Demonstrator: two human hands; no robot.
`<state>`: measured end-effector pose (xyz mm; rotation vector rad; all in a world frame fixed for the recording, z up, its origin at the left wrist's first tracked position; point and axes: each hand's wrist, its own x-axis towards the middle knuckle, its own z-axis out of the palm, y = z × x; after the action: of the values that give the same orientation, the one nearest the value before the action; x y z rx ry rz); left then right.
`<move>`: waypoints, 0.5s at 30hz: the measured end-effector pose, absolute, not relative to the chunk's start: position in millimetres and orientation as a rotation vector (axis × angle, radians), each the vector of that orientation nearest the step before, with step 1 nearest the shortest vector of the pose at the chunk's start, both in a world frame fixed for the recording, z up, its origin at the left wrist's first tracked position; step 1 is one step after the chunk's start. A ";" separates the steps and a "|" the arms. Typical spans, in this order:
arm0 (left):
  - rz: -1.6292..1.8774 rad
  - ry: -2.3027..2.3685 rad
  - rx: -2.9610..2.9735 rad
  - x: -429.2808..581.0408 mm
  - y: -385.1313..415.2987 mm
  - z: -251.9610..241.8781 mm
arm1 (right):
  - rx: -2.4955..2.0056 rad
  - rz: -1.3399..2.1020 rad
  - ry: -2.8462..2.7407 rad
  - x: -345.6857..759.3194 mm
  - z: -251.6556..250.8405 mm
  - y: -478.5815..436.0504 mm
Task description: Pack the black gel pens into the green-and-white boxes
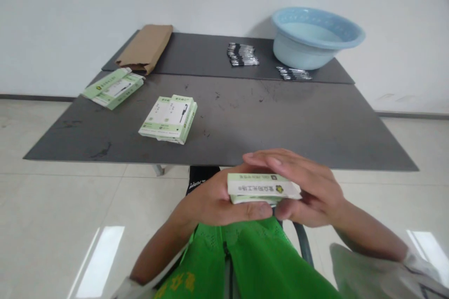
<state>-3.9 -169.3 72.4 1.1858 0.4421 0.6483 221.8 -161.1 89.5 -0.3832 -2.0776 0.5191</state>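
Observation:
Between my two hands, just in front of the table's near edge, is a small green-and-white cardboard box (257,186) with printed text and a yellow flower mark. My left hand (224,201) wraps round its left end, the thumb along the lower side. My right hand (312,187) closes over the right end, fingers on top and thumb below, by a flap that sticks out. Whatever the box contains is hidden. On the table to the left lies a stack of similar green-and-white boxes (168,119).
More flat boxes (114,88) lie at the table's left edge, beside a brown paper bag (147,46). Bundles of pens or refills (242,54) rest at the back, with another bundle (293,74) before a light blue basin (305,51). The grey table (280,121) has dark marks.

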 end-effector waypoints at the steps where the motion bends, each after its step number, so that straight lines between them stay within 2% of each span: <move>1: 0.687 0.422 1.215 -5.2 -166.6 71.2 | -0.374 0.504 -2.056 221.1 89.2 -159.4; 8: 0.878 0.357 1.373 -12.6 -150.9 56.9 | -0.434 0.424 -2.032 219.0 90.0 -151.4; 12: 0.803 0.617 1.280 -15.5 -146.9 57.5 | -0.623 0.591 -2.002 220.9 75.8 -144.1; 15: 0.723 0.630 1.183 -17.0 -138.4 53.5 | -0.752 0.704 -1.962 220.7 60.4 -134.4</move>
<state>-17.0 -138.4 53.5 1.1826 0.6305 0.7235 220.7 -134.4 60.4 -0.7516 -1.9623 0.7041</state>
